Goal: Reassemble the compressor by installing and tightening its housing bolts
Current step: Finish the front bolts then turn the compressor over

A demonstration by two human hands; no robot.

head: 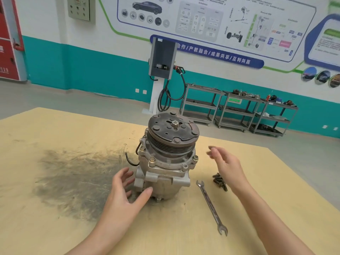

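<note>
Grey metal compressor (166,159) upright on tan wooden table (55,227). Left hand (125,194) spread, thumb touching housing. Right hand (225,162) spread, holding nothing, above loose dark bolts (219,181); steel open-ended wrench (211,207) beside.

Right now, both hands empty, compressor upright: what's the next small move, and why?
Probably lower the right hand onto the loose bolts and pick one up. It hovers open just above that pile, while the left hand already rests against the compressor housing to steady it. The wrench lies untouched on the table, so it likely comes after a bolt is started by hand.
</note>
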